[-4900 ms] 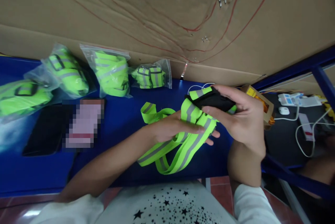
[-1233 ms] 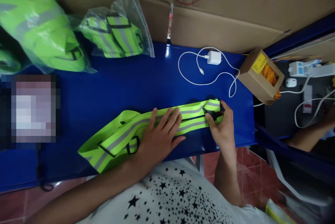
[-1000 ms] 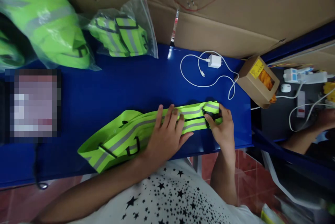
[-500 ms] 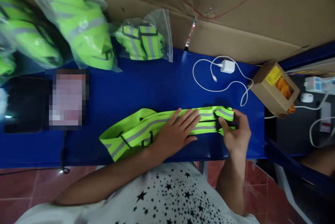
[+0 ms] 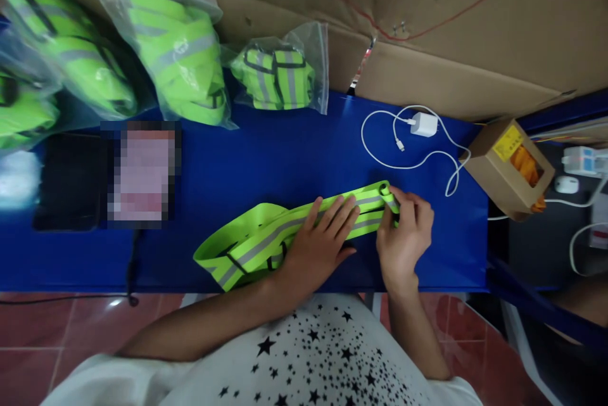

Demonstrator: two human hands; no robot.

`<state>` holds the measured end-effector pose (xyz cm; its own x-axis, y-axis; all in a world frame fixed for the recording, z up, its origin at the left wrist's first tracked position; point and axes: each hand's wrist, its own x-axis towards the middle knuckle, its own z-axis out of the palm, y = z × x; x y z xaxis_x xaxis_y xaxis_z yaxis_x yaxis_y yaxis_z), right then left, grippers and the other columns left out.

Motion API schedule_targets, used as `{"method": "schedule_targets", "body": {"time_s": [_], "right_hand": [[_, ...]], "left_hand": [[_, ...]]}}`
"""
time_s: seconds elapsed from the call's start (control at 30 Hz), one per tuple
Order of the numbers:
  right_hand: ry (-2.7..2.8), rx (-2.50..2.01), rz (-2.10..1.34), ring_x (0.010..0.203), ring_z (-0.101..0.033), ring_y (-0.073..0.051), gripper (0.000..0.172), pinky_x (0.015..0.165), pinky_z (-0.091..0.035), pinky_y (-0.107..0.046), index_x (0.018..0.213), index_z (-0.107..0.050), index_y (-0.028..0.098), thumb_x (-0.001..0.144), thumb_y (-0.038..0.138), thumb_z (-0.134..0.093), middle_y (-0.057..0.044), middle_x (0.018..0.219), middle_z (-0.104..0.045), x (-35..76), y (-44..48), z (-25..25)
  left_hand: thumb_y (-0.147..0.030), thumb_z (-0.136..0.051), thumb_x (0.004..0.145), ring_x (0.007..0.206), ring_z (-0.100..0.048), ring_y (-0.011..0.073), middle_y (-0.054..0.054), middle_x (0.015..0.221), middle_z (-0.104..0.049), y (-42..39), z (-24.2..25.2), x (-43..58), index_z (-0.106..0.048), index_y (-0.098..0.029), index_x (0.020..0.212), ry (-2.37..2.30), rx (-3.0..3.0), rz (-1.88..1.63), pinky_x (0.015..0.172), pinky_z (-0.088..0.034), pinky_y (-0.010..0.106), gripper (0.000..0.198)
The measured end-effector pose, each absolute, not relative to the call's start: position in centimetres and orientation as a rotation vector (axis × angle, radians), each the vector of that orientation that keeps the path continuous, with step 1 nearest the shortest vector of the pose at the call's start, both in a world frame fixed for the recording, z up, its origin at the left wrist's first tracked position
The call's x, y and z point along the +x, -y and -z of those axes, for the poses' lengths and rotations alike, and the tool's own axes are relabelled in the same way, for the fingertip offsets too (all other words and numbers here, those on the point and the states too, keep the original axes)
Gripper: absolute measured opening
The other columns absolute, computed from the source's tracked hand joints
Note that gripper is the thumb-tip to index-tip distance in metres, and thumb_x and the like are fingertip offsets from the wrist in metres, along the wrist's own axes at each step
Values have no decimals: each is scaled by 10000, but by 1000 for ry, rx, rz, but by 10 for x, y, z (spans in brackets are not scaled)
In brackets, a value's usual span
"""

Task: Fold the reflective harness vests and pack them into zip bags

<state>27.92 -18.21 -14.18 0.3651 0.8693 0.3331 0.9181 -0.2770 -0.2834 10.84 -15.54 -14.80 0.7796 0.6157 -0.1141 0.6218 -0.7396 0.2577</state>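
Observation:
A lime-yellow reflective strap (image 5: 266, 238) with grey stripes and black loops lies on the blue table, its left end forming a wide loop. My left hand (image 5: 320, 244) rests flat across the strap's middle, fingers spread. At the strap's right end, my right hand (image 5: 406, 235) pinches the material with its fingers pressed together, where the end is curled over on itself. Part of that end is hidden behind the fingers.
Clear bags with lime straps, such as the small bag (image 5: 280, 76), line the back left. A white charger (image 5: 424, 124) with cable lies behind the right hand. A cardboard box (image 5: 508, 168) stands right. A black tablet-like object (image 5: 71, 181) lies left.
My right hand has moved left and turned inward, and the strap's right end is now curled over more tightly. My left hand stays flat on the strap. The view has shifted slightly.

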Motion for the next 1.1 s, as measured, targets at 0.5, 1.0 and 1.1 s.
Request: {"method": "schedule_targets", "body": {"time_s": [0.5,1.0,1.1], "right_hand": [[1751,-2005,-514,1336,-513,-256,446,1144,-410,-510,1466,-514,372,1021,363,-549,-64,1407,-525,305,191,134],[1241,-2124,-796,860,-715,-210,619,734,-579,-335,1357,-427,245,824,347,-725,-55,1062,-703,284,175,133],[1272,-2164,-664,800,-709,-194,563,697,-558,-318,1349,-443,253,850,335,-689,-39,1049,-709,288,174,129]], "left_hand": [[-505,-316,1078,1592,-154,250,68,1712,-126,154,152,98,-216,-149,1633,-929,2663,-43,1294,-209,547,667],[-537,-335,1064,1593,-143,272,105,1700,-131,155,147,97,-118,-91,1633,-978,2561,-51,1302,-166,578,755],[-528,-394,1054,1596,-125,263,99,1699,-93,160,147,99,-116,-96,1631,-984,2568,6,1311,-170,555,773]]}}
